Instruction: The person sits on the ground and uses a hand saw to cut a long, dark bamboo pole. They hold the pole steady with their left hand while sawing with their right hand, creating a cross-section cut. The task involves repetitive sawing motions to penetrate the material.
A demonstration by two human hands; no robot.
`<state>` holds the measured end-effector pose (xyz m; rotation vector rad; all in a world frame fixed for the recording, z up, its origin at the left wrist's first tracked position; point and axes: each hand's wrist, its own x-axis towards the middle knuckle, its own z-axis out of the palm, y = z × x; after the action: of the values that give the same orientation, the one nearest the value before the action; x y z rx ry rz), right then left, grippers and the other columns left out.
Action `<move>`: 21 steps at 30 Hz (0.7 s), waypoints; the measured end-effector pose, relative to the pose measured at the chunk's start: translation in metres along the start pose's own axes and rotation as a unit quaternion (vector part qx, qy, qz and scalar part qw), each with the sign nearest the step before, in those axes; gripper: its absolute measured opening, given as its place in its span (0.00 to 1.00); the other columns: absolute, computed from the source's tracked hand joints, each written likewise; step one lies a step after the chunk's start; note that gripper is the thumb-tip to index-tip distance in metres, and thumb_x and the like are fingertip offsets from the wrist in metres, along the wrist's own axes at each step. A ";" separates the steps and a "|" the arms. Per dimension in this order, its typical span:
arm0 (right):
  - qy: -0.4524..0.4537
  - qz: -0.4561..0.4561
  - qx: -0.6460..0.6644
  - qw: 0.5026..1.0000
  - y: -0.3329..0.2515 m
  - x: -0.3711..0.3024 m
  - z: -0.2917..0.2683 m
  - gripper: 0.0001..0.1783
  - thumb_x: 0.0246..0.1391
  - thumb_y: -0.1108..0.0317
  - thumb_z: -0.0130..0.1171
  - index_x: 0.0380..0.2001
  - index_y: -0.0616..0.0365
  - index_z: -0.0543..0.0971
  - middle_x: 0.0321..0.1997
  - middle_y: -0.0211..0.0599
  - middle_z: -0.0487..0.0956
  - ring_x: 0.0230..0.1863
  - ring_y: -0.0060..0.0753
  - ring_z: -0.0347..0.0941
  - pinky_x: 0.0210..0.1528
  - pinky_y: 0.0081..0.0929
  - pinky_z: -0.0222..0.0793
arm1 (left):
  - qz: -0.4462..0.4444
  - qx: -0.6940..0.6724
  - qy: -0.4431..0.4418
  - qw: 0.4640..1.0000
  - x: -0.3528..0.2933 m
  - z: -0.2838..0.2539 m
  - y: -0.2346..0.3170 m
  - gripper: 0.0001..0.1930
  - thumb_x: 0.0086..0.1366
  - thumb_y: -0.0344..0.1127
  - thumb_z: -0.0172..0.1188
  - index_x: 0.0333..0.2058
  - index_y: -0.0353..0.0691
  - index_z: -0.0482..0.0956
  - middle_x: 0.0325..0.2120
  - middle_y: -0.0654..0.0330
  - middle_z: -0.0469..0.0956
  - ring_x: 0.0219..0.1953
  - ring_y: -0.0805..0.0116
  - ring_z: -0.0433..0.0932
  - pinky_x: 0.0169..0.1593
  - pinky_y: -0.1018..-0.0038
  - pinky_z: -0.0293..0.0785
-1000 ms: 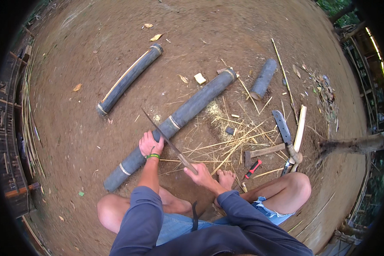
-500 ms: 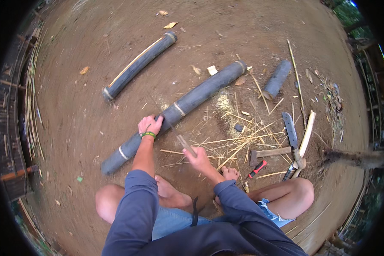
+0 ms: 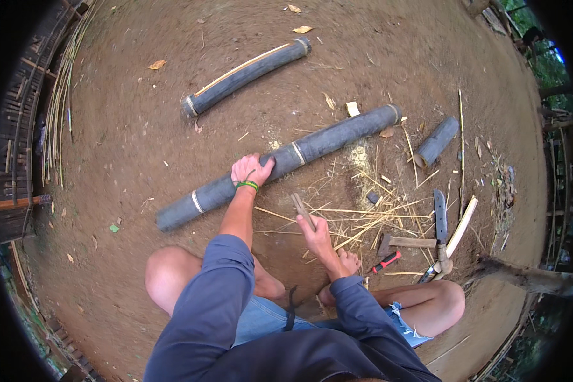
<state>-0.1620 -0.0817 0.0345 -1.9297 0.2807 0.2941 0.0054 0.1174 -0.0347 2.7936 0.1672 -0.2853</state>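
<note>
1. Wraps the left hand (image 3: 251, 170), fingers curled, over the long bamboo pole (image 3: 337, 139), lying diagonally across the centre.
2. Grips a wooden handle (image 3: 302, 209) in the closed right hand (image 3: 316, 237), just below centre.
3. Shows pale strips (image 3: 377, 224) scattered right of centre.

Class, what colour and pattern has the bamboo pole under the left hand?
Dark grey bamboo pole with pale rings, best in the head view.

Under the left hand (image 3: 251, 170), the bamboo pole (image 3: 287, 162) looks smooth and matt, its joint rings (image 3: 297, 153) rougher. The handle (image 3: 303, 212) in the right hand (image 3: 318, 237) seems dull wood, though partly covered by the fingers.
</note>
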 end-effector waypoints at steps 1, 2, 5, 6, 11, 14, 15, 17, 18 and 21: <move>0.003 0.005 -0.003 1.000 0.001 -0.001 0.000 0.26 0.66 0.51 0.59 0.26 0.67 0.77 0.15 0.41 0.65 0.20 0.31 0.60 0.27 0.40 0.57 | -0.002 -0.003 0.000 1.000 -0.001 -0.001 0.001 0.29 0.61 0.65 0.58 0.35 0.43 0.87 0.36 0.49 0.86 0.42 0.47 0.85 0.48 0.55 0.79; 0.006 0.009 -0.006 1.000 0.002 -0.002 0.001 0.26 0.66 0.51 0.59 0.26 0.67 0.77 0.15 0.41 0.64 0.21 0.31 0.60 0.27 0.40 0.57 | -0.003 -0.006 -0.001 1.000 -0.002 -0.002 0.003 0.29 0.60 0.66 0.58 0.35 0.42 0.87 0.37 0.49 0.86 0.42 0.47 0.85 0.48 0.55 0.79; -0.001 0.009 0.006 1.000 0.003 -0.006 0.002 0.27 0.66 0.50 0.58 0.25 0.67 0.77 0.15 0.39 0.64 0.20 0.30 0.59 0.27 0.39 0.57 | 0.000 -0.019 0.009 1.000 -0.005 0.000 0.003 0.29 0.60 0.66 0.58 0.35 0.42 0.87 0.37 0.49 0.86 0.42 0.47 0.85 0.49 0.56 0.79; -0.004 0.019 0.010 1.000 0.004 -0.007 0.002 0.27 0.66 0.50 0.58 0.25 0.66 0.77 0.15 0.38 0.64 0.20 0.30 0.59 0.27 0.39 0.56 | 0.002 -0.024 0.014 1.000 -0.006 0.002 0.002 0.29 0.60 0.66 0.58 0.35 0.42 0.87 0.38 0.49 0.86 0.42 0.47 0.85 0.49 0.56 0.79; -0.004 0.053 0.028 0.998 0.009 -0.010 0.009 0.28 0.67 0.50 0.58 0.22 0.65 0.75 0.14 0.34 0.64 0.20 0.27 0.58 0.26 0.38 0.56 | 0.014 -0.026 0.055 0.998 -0.016 0.010 0.001 0.28 0.59 0.64 0.59 0.35 0.42 0.86 0.36 0.51 0.85 0.41 0.51 0.85 0.51 0.58 0.77; 0.002 0.037 0.008 0.999 0.016 -0.007 0.013 0.28 0.66 0.51 0.58 0.22 0.65 0.74 0.14 0.35 0.64 0.21 0.27 0.58 0.26 0.38 0.55 | 0.027 -0.039 0.078 0.996 -0.017 0.013 0.000 0.26 0.59 0.63 0.59 0.33 0.42 0.85 0.35 0.51 0.85 0.40 0.52 0.85 0.50 0.58 0.76; 0.002 0.035 0.006 0.999 0.018 -0.006 0.014 0.28 0.66 0.51 0.58 0.22 0.65 0.74 0.14 0.35 0.64 0.21 0.27 0.58 0.26 0.38 0.56 | 0.032 -0.043 0.085 0.995 -0.017 0.014 -0.002 0.26 0.59 0.63 0.59 0.33 0.42 0.85 0.35 0.51 0.85 0.40 0.53 0.85 0.50 0.58 0.77; 0.003 0.033 0.002 0.999 0.017 -0.004 0.015 0.27 0.66 0.51 0.58 0.22 0.65 0.74 0.14 0.35 0.64 0.21 0.27 0.58 0.27 0.38 0.56 | 0.030 -0.044 0.078 0.996 -0.016 0.014 -0.003 0.26 0.59 0.63 0.60 0.34 0.43 0.85 0.35 0.51 0.85 0.39 0.51 0.85 0.49 0.58 0.77; 0.002 0.031 -0.004 1.000 0.017 -0.003 0.015 0.27 0.66 0.51 0.58 0.22 0.65 0.74 0.14 0.35 0.64 0.21 0.27 0.59 0.27 0.39 0.56 | 0.029 -0.045 0.074 0.996 -0.016 0.014 -0.003 0.26 0.59 0.63 0.60 0.35 0.43 0.86 0.35 0.51 0.85 0.39 0.50 0.85 0.49 0.57 0.78; -0.002 0.028 -0.013 1.000 0.006 0.001 0.015 0.27 0.66 0.52 0.58 0.21 0.65 0.73 0.14 0.35 0.64 0.21 0.27 0.59 0.27 0.39 0.56 | 0.036 -0.031 0.079 0.996 -0.015 0.016 -0.008 0.26 0.59 0.63 0.59 0.35 0.42 0.86 0.34 0.52 0.85 0.39 0.52 0.85 0.57 0.57 0.72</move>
<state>-0.1641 -0.0701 0.0237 -1.9490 0.3287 0.3403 -0.0134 0.1178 -0.0489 2.7521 0.1101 -0.0407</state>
